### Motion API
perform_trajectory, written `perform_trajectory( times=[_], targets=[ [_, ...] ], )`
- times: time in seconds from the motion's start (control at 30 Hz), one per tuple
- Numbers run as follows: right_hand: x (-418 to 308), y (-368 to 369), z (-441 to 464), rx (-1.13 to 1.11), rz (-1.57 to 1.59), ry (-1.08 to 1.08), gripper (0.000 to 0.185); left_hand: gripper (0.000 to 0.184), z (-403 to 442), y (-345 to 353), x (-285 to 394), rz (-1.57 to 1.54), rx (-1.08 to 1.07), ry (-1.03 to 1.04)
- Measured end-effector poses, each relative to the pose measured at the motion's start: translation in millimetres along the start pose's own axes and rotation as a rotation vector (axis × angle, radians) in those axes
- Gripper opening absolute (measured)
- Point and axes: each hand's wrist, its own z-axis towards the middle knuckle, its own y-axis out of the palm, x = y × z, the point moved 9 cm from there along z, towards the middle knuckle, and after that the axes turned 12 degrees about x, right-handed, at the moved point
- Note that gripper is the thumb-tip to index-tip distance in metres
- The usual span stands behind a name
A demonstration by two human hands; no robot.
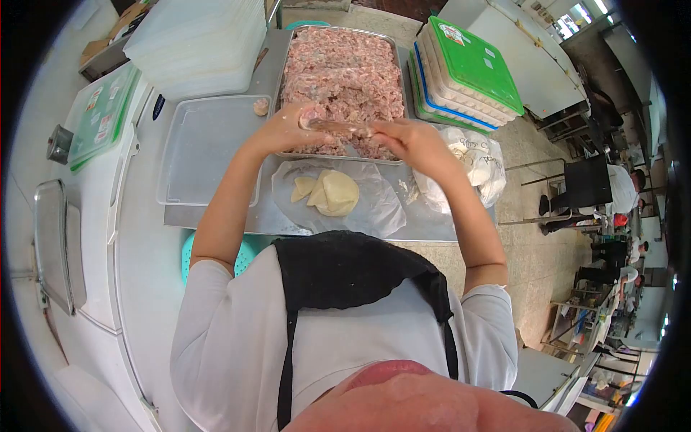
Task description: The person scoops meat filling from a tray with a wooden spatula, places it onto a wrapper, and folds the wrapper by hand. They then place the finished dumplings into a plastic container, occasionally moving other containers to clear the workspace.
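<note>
A large metal tray [286, 68] of minced meat [342, 72] lies in front of me. Over its near edge, my left hand [288, 131] is cupped around a dumpling wrapper [308, 115] with some meat on it, mostly hidden by the fingers. My right hand [417, 147] grips a flat spreading stick [337, 125], whose blade reaches across to the left hand. Below the tray, a pile of round dough wrappers [337, 194] rests on a plastic bag [381, 201]. One finished dumpling [260, 106] sits in the far right corner of a clear plastic tray [209, 151].
Stacked translucent trays [198, 47] stand at the far left. Green-lidded boxes of dumplings [468, 68] rise at the right, near a bag of white dough pieces [471, 169]. A white freezer [137, 252] flanks the table's left side. Other people [619, 189] are farther off at right.
</note>
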Motion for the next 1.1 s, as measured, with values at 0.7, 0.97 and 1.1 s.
perform_trajectory(
  times=[0.7, 0.97, 1.1],
  targets=[
    [81.7, 38.2, -95.8, 0.087, 0.293, 0.649, 0.031, 0.049, -38.0, -99.2, -206.9, 0.450, 0.463, -0.138],
    [79.0, 42.8, -118.9, 0.153, 0.404, 0.890, 0.030, 0.055, -12.3, -81.0, -238.3, 0.323, 0.490, -0.372],
    [78.5, 47.3, -122.9, 0.140, 0.381, 0.918, 0.031, 0.048, 2.5, -71.4, -233.9, 0.384, 0.436, -0.410]
  ],
)
